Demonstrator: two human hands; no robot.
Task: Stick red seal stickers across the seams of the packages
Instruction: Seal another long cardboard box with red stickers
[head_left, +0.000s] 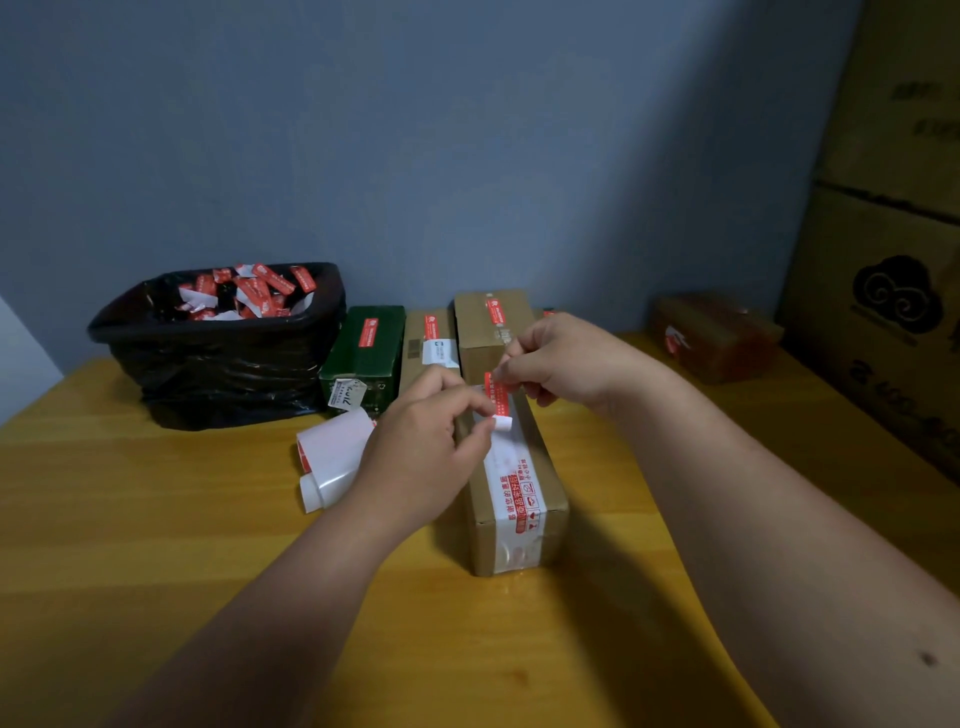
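A long brown cardboard package (540, 467) taped with white and red printed tape lies on the yellow table (156, 519), its length running away from me. Above its far end, a red seal sticker (496, 394) is stretched between both hands. My right hand (566, 358) pinches the sticker's upper end. My left hand (431, 447) pinches the curled white backing (503, 422) at its lower end. Behind stand three packages, each with a red seal sticker on top: a green box (366, 358), a narrow brown box (423, 343) and a taller brown box (493, 327).
A bin lined with a black bag (218, 353) at the back left holds several crumpled red and white sticker scraps. A curled white sheet of backing paper (332, 462) lies left of my left hand. A brown taped box (717, 338) and large stacked cartons (893, 260) stand at the right.
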